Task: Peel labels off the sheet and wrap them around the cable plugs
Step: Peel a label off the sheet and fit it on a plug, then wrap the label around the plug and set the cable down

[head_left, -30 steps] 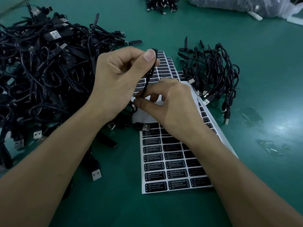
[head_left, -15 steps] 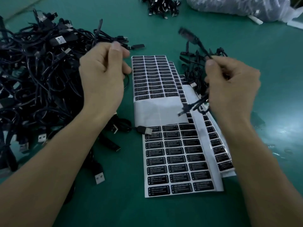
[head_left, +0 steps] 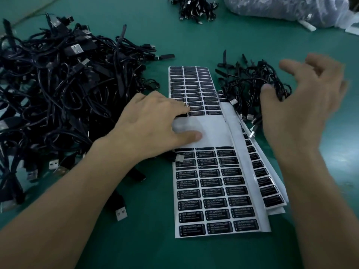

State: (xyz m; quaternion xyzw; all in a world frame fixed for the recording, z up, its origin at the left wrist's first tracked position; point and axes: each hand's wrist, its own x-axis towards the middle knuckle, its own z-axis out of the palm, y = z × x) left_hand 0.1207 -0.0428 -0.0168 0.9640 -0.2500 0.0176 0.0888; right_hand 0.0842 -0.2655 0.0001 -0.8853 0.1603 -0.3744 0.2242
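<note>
The green table (head_left: 194,41) fills my view. On my left sprawls the big heap of black cables (head_left: 64,84), silver plugs poking out all over it. A clear plastic bag (head_left: 281,8) lies at the far right edge. Straight ahead is the label sheet (head_left: 213,191), lying lengthwise away from me on top of a few more sheets (head_left: 272,195) that fan out to its right. It has black labels at both ends and a bare white band (head_left: 211,131) across the middle. Just right of its far end sits a smaller pile of cables (head_left: 246,84).

My left hand (head_left: 151,125) lies flat on the sheet, holding nothing, with the fingertips at the labels' edge and the thumb on the bare band. My right hand (head_left: 305,113) hovers over the smaller pile, fingers spread wide and blurred. A loose plug (head_left: 120,212) rests under my left forearm.
</note>
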